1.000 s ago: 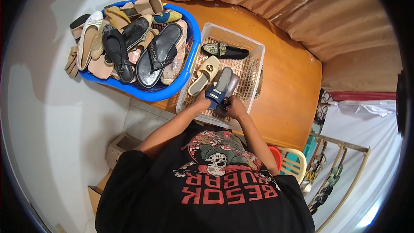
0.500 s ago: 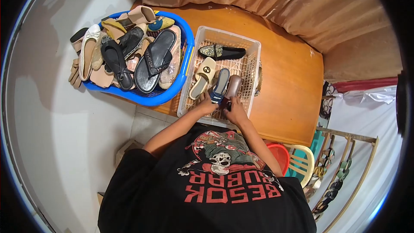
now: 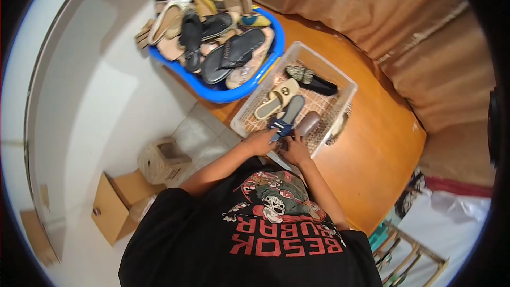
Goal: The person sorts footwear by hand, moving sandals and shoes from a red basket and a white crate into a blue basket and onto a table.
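Inside the clear plastic basket (image 3: 346, 97) lie a cream sandal (image 3: 285, 91), a black shoe with a glittery toe (image 3: 313, 81), a navy sandal (image 3: 292, 110) and a brown shoe (image 3: 308, 123). My left hand (image 3: 261, 141) is at the strap end of the navy sandal, its fingers closed and partly hidden. Just right of it, my right hand (image 3: 296, 150) touches the near end of the brown shoe, fingers bent; their grip is unclear.
A blue basket (image 3: 218, 94) heaped with shoes stands left of the clear one on the orange table (image 3: 372, 165). Another shoe (image 3: 340, 125) lies against the clear basket's right side. Cardboard boxes (image 3: 114, 210) sit on the floor at left; a wooden rack (image 3: 419, 250) is at lower right.
The view has turned, shifting both baskets right and bringing the cardboard boxes into sight. Both hands remain at the navy sandal and brown shoe.
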`<state>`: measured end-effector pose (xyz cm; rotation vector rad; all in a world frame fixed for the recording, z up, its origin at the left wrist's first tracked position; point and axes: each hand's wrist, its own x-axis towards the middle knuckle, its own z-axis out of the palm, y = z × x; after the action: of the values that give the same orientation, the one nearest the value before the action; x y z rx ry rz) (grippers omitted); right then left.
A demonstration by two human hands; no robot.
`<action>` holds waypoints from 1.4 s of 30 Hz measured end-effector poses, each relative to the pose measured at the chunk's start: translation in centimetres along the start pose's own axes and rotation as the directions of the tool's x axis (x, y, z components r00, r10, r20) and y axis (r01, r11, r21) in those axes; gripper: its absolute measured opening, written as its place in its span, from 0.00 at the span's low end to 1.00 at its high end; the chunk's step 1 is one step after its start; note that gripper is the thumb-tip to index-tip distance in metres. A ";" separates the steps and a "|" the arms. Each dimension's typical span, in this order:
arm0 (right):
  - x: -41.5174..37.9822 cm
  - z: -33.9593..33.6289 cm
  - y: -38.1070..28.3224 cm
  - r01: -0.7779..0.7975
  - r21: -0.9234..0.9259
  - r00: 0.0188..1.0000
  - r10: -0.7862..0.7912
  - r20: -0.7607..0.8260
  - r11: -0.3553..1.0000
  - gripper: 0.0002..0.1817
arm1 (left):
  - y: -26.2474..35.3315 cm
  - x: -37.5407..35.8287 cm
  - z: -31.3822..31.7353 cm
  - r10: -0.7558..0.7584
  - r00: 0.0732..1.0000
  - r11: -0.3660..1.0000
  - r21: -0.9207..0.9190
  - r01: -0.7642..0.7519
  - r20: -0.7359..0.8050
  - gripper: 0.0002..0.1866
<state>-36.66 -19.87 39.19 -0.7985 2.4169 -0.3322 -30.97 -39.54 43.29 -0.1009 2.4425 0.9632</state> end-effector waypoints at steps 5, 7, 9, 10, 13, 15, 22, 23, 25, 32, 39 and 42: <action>1.1 1.2 -0.1 -0.008 -0.089 1.000 0.007 -0.017 0.996 0.36 | 1.3 -4.3 1.9 0.260 0.903 0.818 -0.418 -0.395 -0.343 0.21; 2.0 2.0 1.3 0.107 -0.235 0.993 -0.118 -0.033 0.966 0.36 | 1.4 -5.8 1.7 0.222 0.892 0.798 -0.451 -0.399 -0.394 0.19; 2.1 1.5 1.4 0.055 -0.112 0.998 -0.055 0.010 0.992 0.37 | 0.7 -6.9 1.8 0.175 0.877 0.779 -0.482 -0.401 -0.447 0.18; 0.8 -0.6 0.4 0.065 -0.033 0.998 -0.065 -0.004 0.997 0.36 | -0.3 -7.2 1.9 0.140 0.861 0.786 -0.474 -0.396 -0.488 0.16; 1.1 -0.7 1.9 0.063 0.255 0.992 -0.087 0.087 0.965 0.36 | -1.3 -8.3 1.2 0.038 0.800 0.771 -0.492 -0.405 -0.599 0.12; 0.9 -0.6 1.9 0.080 0.309 0.994 -0.101 0.052 0.948 0.35 | -1.7 -8.9 0.5 -0.068 0.746 0.752 -0.526 -0.398 -0.663 0.12; -0.9 -1.0 -3.5 0.193 0.343 0.960 -0.105 -0.261 0.919 0.28 | -4.5 -9.0 -2.5 -0.170 0.719 0.674 -0.611 -0.414 -0.674 0.11; -0.7 -1.0 -4.4 0.241 0.387 0.939 -0.114 -0.324 0.890 0.27 | -5.0 -9.0 -3.4 -0.136 0.699 0.709 -0.562 -0.426 -0.702 0.10; -0.6 -2.9 -7.5 0.253 0.358 0.928 -0.121 -0.352 0.899 0.23 | -6.1 -8.8 -5.1 -0.087 0.689 0.731 -0.516 -0.446 -0.719 0.10; 4.9 -9.0 -17.7 0.501 0.311 0.776 -0.260 -0.575 0.808 0.19 | -12.1 -8.3 -13.8 -0.074 0.626 0.703 -0.486 -0.520 -0.777 0.09; 12.2 -11.2 -26.6 0.421 0.033 0.751 -0.328 -0.574 0.907 0.34 | -17.1 -8.0 -21.1 0.137 0.430 0.887 -0.083 -0.455 -0.892 0.11; 13.6 -10.3 -28.3 0.334 0.019 0.773 -0.263 -0.577 0.942 0.41 | -18.3 -8.0 -23.9 0.146 0.405 0.948 0.010 -0.319 -0.903 0.14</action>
<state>-38.42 -49.98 52.75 -1.1642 2.7639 -0.9587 -29.83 -69.81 50.64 -0.4526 3.4260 1.5360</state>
